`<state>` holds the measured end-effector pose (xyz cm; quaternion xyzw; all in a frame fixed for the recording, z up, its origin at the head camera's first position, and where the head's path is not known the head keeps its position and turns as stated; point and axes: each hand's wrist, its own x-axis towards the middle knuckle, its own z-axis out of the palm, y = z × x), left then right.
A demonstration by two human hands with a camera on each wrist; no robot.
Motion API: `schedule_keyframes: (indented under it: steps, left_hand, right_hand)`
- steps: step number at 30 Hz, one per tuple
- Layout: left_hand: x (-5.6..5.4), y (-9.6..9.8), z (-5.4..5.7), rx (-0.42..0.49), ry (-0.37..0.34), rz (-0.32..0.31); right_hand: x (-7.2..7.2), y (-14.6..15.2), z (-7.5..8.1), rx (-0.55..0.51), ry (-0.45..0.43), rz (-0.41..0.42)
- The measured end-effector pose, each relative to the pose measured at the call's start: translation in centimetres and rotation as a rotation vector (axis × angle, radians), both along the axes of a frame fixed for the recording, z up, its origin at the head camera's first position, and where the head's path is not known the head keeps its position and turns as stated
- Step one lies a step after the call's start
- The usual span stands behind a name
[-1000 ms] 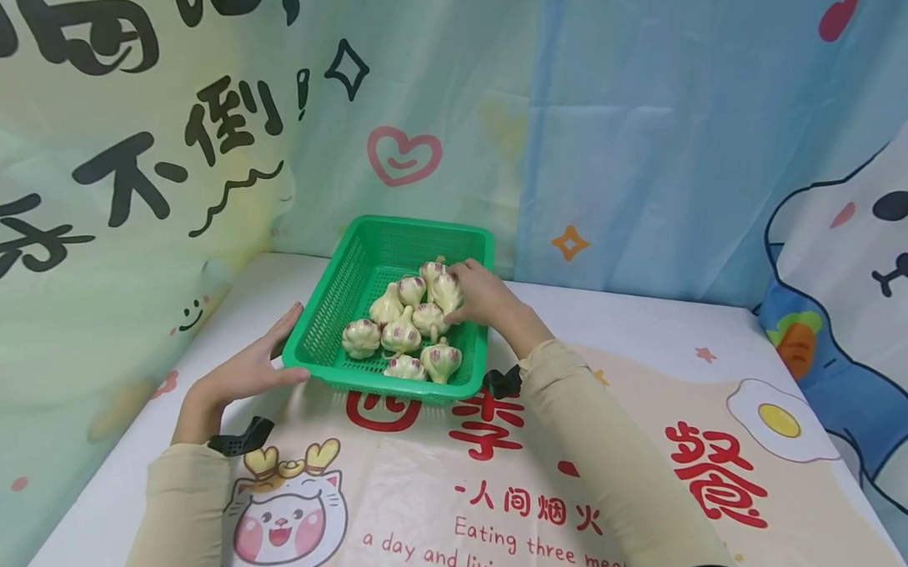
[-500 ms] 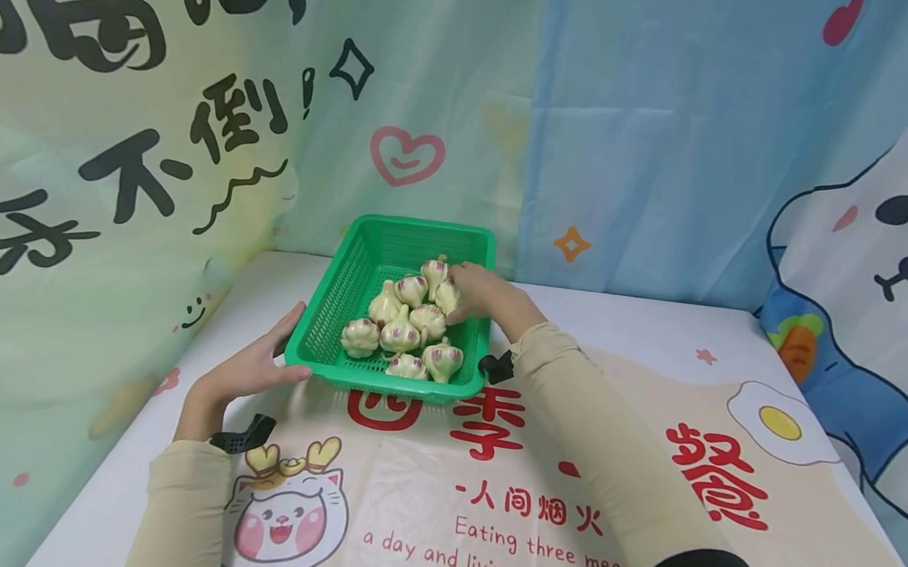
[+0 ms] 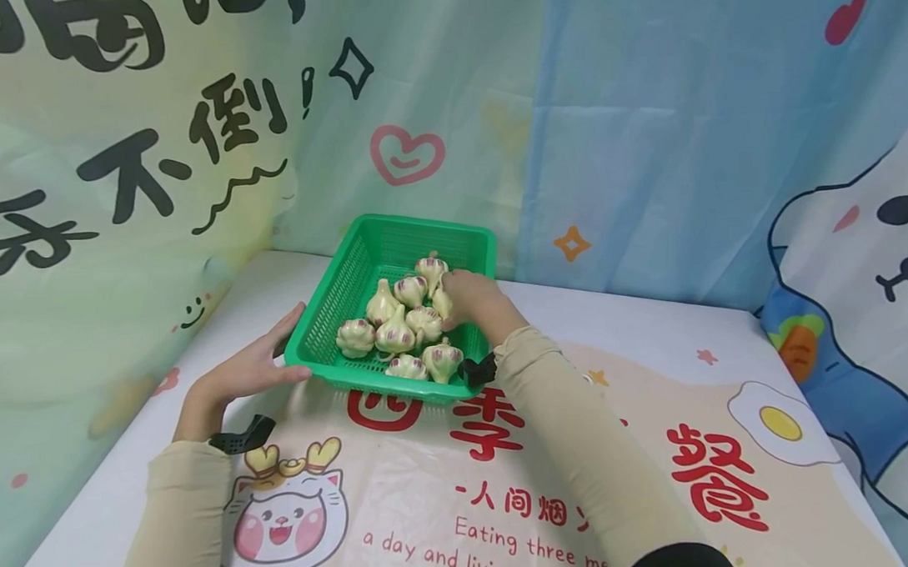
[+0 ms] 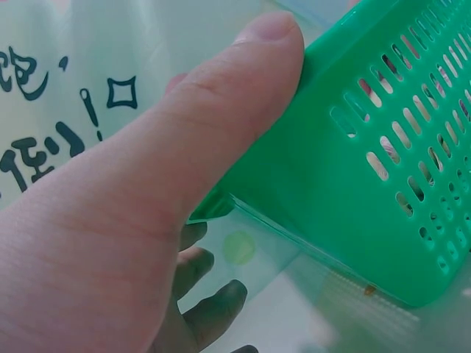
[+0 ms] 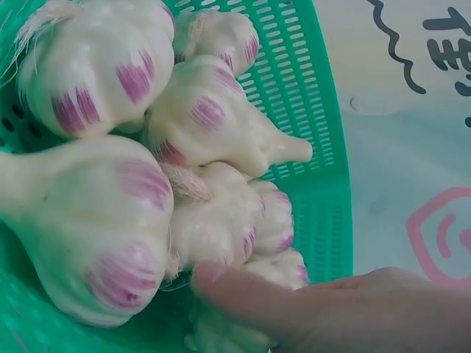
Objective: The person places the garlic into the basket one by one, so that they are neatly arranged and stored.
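A green plastic basket [image 3: 386,388] holds several garlic bulbs [image 3: 394,334], whitish with purple streaks. At its near left corner my left hand [image 3: 250,367] rests spread, the thumb along the near wall and the fingers toward the left side. The left wrist view shows the thumb [image 4: 228,95] lying against the green wall, other fingers apart below. Reaching in over the right rim, my right hand [image 3: 473,302] has its fingers bent around a garlic bulb [image 3: 441,303], partly hidden by the hand. In the right wrist view its thumb [image 5: 243,294] lies against the bulbs.
The basket stands on a white table [image 3: 575,313] with a printed mat [image 3: 402,502]. Just behind it hangs a printed curtain [image 3: 447,92]; another printed curtain [image 3: 123,270] borders the left side.
My right hand has moved slightly left and inward, and several garlic bulbs have shifted left with it. My left hand keeps its place at the corner.
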<state>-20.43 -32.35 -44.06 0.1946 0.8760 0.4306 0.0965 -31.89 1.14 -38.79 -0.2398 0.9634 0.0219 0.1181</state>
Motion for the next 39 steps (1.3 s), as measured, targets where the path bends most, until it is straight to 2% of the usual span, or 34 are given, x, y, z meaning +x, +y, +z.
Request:
schedule_keyframes:
  steps: [4, 13, 18, 21, 26, 29, 34, 39]
  left_hand:
    - [0.0, 0.0, 0.0, 0.013, 0.001, -0.011]
    - [-0.6, 0.5, -0.2, 0.001, 0.016, -0.017]
    - [-0.5, 0.5, -0.4, 0.002, 0.003, -0.014]
    - [-0.2, 0.3, -0.5, -0.009, 0.002, -0.005]
    - [0.1, 0.1, -0.5, -0.006, 0.015, 0.009]
    - [0.1, 0.1, -0.5, -0.011, 0.017, 0.009]
    - [0.2, 0.0, -0.3, -0.028, 0.020, 0.010]
    - [0.2, 0.1, -0.1, -0.030, 0.019, 0.008]
  right_hand:
    - [0.3, -0.4, -0.1, 0.062, 0.004, 0.000]
    - [0.5, 0.2, -0.1, 0.071, -0.001, -0.011]
    - [0.8, 0.7, -0.2, -0.022, -0.027, -0.028]
    - [1.5, 1.3, 0.5, -0.110, -0.032, -0.038]
    - [3.5, 3.3, 2.9, -0.195, 0.016, -0.082]
    - [4.9, 5.5, 3.7, -0.235, 0.060, -0.131]
    - [7.6, 9.9, 3.2, -0.287, 0.145, -0.210]
    - [11.0, 13.5, 1.3, -0.270, 0.199, -0.318]
